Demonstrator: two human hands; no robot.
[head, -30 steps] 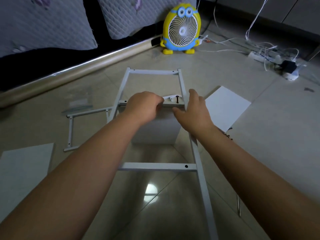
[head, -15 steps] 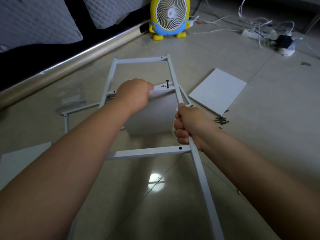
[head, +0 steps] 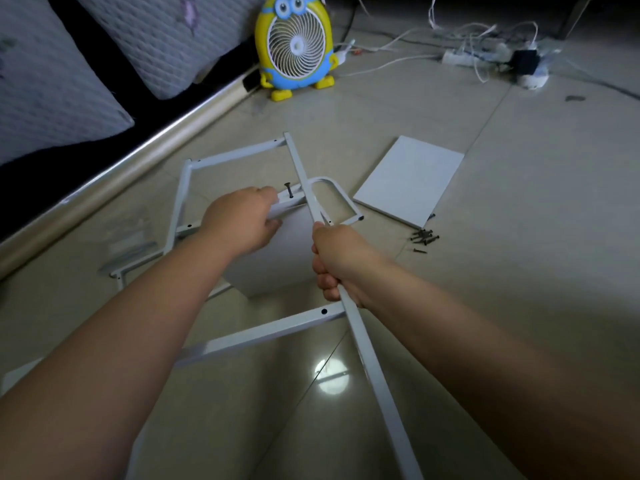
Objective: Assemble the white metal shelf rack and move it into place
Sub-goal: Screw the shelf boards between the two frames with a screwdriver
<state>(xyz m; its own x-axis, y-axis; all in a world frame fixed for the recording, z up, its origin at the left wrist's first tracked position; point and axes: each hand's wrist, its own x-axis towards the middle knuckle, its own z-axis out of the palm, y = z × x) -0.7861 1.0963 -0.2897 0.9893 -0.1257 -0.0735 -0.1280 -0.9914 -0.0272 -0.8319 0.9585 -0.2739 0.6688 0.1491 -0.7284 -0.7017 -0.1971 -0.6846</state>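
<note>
A white metal ladder-shaped side frame (head: 263, 332) is lifted off the floor and tilted. My right hand (head: 341, 261) grips its right upright. My left hand (head: 240, 225) holds the top edge of a white shelf panel (head: 277, 261) against a middle crossbar, where a black screw (head: 289, 190) stands loose in a hole. A curved white U-shaped bar (head: 343, 199) shows behind the upright. Another white panel (head: 410, 180) lies flat on the floor to the right, with several black screws (head: 424, 237) beside it.
A second white frame piece (head: 119, 271) lies on the floor at left. A yellow cartoon fan (head: 294, 46) stands at the back, beside a sofa edge with grey cushions (head: 52, 88). A power strip with tangled cables (head: 485, 57) lies at the far right.
My right hand slid from the crossbar down the right upright and closed round it. The frame has swung and tilted, uncovering the U-shaped bar. My left hand stays on the panel's edge.
</note>
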